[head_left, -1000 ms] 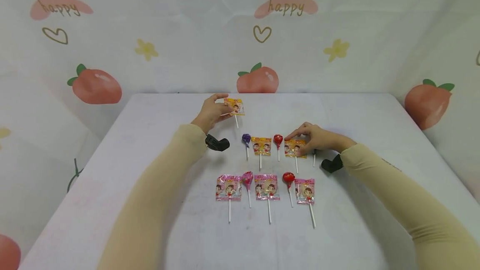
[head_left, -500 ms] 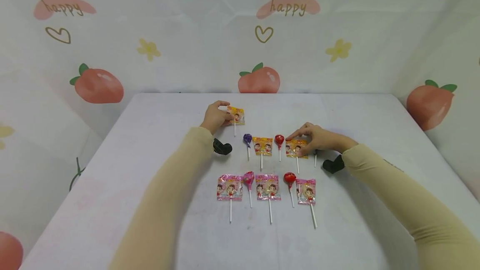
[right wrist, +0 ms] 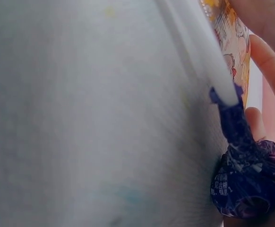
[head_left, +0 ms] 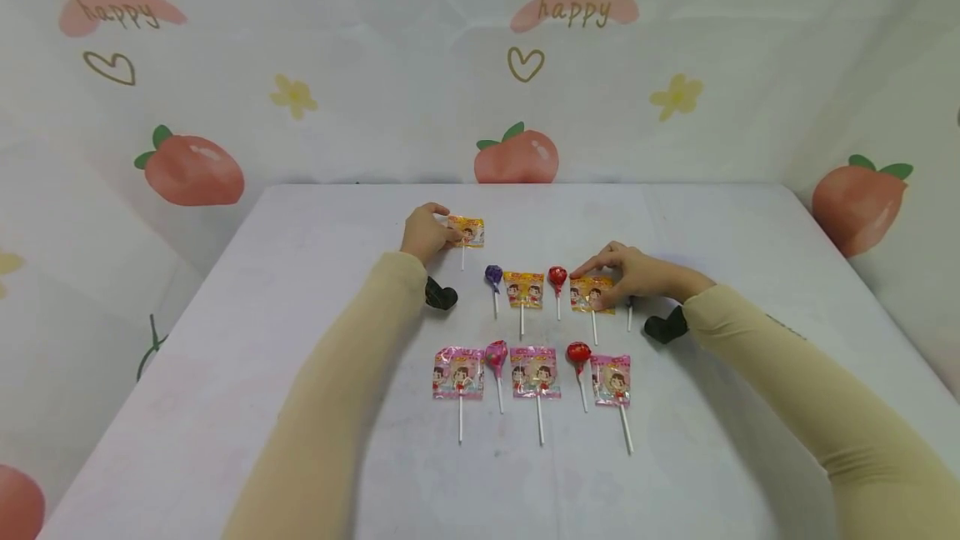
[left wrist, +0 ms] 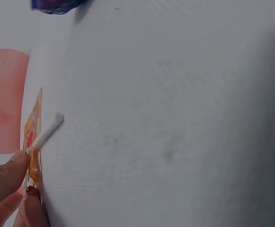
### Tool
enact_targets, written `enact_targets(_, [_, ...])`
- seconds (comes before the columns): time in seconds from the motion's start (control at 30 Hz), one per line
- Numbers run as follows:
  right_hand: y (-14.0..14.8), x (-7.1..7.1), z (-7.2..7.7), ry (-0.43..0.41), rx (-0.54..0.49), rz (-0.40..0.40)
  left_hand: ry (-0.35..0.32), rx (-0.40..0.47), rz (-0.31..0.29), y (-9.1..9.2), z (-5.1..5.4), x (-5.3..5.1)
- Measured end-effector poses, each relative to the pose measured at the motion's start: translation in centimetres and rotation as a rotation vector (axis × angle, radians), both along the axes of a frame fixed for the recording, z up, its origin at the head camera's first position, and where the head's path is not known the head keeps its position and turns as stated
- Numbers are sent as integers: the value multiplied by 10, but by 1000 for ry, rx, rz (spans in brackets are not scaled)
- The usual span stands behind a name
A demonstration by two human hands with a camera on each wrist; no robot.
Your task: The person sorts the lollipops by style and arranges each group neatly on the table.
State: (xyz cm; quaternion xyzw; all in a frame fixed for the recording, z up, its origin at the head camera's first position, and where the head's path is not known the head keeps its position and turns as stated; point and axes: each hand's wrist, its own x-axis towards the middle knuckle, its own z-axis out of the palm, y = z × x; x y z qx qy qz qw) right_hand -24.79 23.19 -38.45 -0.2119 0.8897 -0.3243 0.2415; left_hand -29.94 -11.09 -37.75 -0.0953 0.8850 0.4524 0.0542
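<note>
Your L hand [head_left: 427,233] pinches a yellow-wrapped lolly [head_left: 471,229] btwn thumb & fingers, stick twd you, near the back edge of the table [head_left: 187,357]; can't tell if it touches. Your R hand [head_left: 637,275] has thumb & index bent round a flat yellow packet lolly [head_left: 583,295], holding it; a dark-blue ball lolly [right wrist: 251,182] lies right beside those fingers. Btwn hands, L to R: purple ball lolly [head_left: 493,274], middle yellow packet [head_left: 522,292], red ball lolly [head_left: 557,276]. Nearer you: 3 pink packets [head_left: 536,375] w/ a pink ball lolly [head_left: 496,354] & front red lolly [head_left: 578,352] in btwn.
</note>
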Motion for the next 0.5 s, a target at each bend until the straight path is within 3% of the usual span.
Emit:
enact_targets(0.13, [-1,0,1,-7,3,0,40,-126,-42,1,-1,3])
enact_targets(0.5, [0,1,2,2,-17,4,32,-188,-69,1,1,7])
